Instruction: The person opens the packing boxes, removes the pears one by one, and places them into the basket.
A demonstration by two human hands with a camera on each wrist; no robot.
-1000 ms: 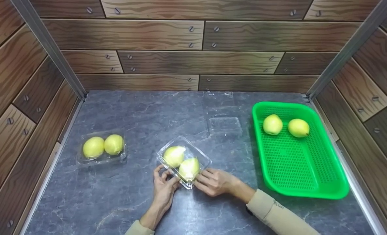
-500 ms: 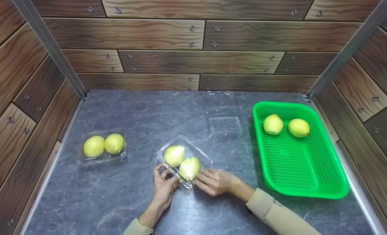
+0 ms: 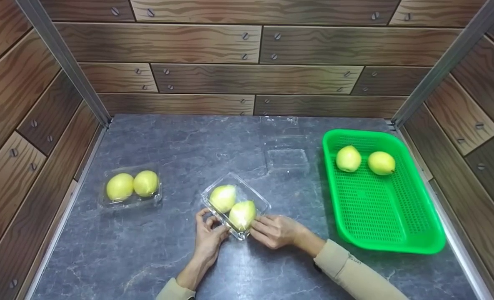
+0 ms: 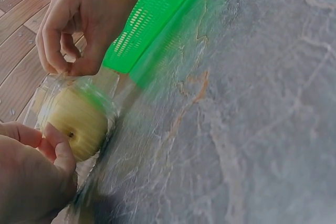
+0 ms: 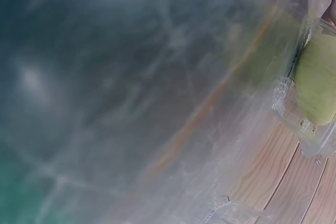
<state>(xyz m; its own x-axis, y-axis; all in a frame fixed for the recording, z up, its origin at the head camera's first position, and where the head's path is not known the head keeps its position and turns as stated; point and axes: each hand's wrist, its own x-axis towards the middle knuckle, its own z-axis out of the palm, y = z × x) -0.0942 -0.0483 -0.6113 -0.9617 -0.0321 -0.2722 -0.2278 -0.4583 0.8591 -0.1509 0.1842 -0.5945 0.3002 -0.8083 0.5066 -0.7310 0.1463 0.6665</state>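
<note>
Near the front middle of the desk (image 3: 126,241), the left hand (image 3: 208,239) and right hand (image 3: 277,231) pinch edges of the clear box (image 3: 250,196) holding two pears (image 3: 222,199), which probably needs even pressing, off the pears, to close.

At lower left, the left hand (image 4: 37,174) is pinching the box (image 4: 50,93); at upper left, the right hand (image 4: 92,24) is pinching it too. A pear (image 4: 79,121) is showing through the clear plastic between them. The green basket (image 4: 152,14) is standing at top centre, planks (image 4: 16,51) are lining the left, and the grey table (image 4: 252,103) is filling the right.
</note>
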